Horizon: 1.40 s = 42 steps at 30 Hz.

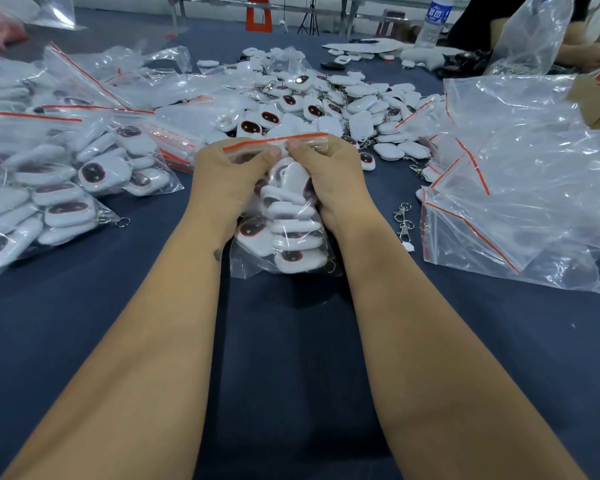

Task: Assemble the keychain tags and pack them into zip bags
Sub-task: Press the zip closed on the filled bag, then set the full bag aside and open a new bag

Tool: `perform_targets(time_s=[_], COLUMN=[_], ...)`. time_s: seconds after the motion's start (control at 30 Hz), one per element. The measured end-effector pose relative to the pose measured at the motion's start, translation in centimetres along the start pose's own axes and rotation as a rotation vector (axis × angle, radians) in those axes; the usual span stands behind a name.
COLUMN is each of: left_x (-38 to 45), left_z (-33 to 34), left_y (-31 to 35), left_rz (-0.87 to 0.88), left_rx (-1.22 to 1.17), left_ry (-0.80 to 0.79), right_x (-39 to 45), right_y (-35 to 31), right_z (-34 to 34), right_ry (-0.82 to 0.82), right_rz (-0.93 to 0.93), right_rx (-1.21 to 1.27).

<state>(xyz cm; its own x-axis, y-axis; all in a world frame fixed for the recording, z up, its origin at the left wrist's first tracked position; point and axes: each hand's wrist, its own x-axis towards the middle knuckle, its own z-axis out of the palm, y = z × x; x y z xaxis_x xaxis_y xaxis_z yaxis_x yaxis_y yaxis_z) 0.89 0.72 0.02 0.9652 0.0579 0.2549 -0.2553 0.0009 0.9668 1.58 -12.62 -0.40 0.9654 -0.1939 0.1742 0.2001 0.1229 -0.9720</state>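
Where both thumbs meet at its red seal, one zip bag (284,216) of white tags: left hand (229,171) and right hand (329,174) pinching its top, above the blue desk (284,341).

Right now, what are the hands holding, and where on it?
Both hold one filled zip bag at its top: left hand and right hand pinch the mouth just under the red zip strip.

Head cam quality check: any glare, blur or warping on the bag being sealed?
Head view: glare streaks on the held bag and the empty bags at right; far left corner smeared; the hands, left hand and right hand, are sharp; wide-angle lens bends the table edges.
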Motion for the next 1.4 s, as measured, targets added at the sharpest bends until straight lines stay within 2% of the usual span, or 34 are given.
perform_targets(time_s=[0.2, 0.33, 0.5, 0.6, 0.7, 0.87, 0.93, 1.07, 1.1, 1.17, 1.23, 1.33, 1.4], left_x=[-0.3, -0.4, -0.8, -1.1, -1.5, -1.2, -0.9, 0.3, 0.4, 0.2, -0.3, -0.8, -0.7], left_z=[0.2, 0.5, 0.2, -0.8, -2.8, -8.2, -10.5, -13.6, -13.7, -12.6, -10.7, -6.8, -4.2], left_y=[0.2, 0.1, 0.3, 0.6, 1.0, 3.4, 5.1, 6.9, 7.4, 8.0, 7.9, 7.0, 6.3], left_rz=[0.032, -0.055, -0.129, -0.156, -0.189, -0.058, 0.001, 0.096, 0.121, 0.206, 0.338, 0.450, 0.370], left_rx=[-0.013, 0.041, 0.051, 0.006, 0.010, 0.300, 0.423, 0.880, 0.929, 0.884, 0.779, 0.500, 0.300], left_ry=[-0.005, -0.003, -0.018, 0.027, 0.155, 0.347, 0.402, 0.621, 0.692, 0.747, 0.689, 0.481, 0.361], right_x=[-0.3, -0.3, -0.7, -1.1, -1.9, -3.5, -4.0, -4.8, -4.6, -3.5, -1.4, 1.5, 2.1], right_y=[-0.2, -0.3, -0.5, -1.1, -1.2, -0.7, -0.6, 0.7, 0.9, 0.8, 0.6, 1.0, 1.7], right_z=[0.1, 0.3, 0.7, 1.4, 2.8, 6.1, 8.5, 13.3, 13.9, 13.8, 13.2, 12.3, 11.9], right_ry=[-0.107, -0.010, 0.056, -0.023, -0.125, -0.399, -0.454, -0.542, -0.534, -0.440, -0.325, -0.328, -0.401], right_rz=[0.125, 0.100, 0.029, 0.001, -0.022, 0.046, 0.045, -0.092, -0.124, -0.173, -0.260, -0.374, -0.366], right_rx=[0.112, 0.051, -0.144, -0.149, -0.195, -0.265, -0.285, -0.482, -0.507, -0.531, -0.637, -1.114, -1.350])
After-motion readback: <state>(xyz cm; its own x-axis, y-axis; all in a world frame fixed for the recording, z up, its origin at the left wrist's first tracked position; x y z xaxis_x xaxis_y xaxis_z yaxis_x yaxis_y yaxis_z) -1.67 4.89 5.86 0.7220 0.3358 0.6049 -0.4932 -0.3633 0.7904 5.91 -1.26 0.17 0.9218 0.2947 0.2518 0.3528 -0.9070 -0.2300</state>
